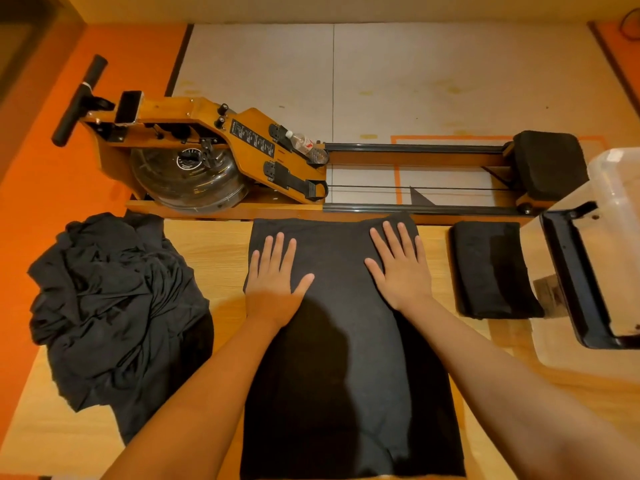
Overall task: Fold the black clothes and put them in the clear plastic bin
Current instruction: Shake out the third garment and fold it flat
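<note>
A crumpled heap of black clothes (114, 306) lies at the left end of the wooden table (214, 251). In the middle a black garment (346, 375) is spread flat. The left hand (277, 271) and right hand (401, 268) press on its far half, palms down and fingers straight. Just right lies a folded black garment (491, 268), then the clear plastic bin (620, 188) at the right edge.

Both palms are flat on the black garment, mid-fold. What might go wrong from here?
1. The unfolded pile seems to overhang the table's left edge; pulling the next piece may drag it off.
2. The flat garment reaches the table's far edge, so it may slip during folding.
3. The clear bin is partly out of view; carrying the folded piece there could loosen it.
</note>
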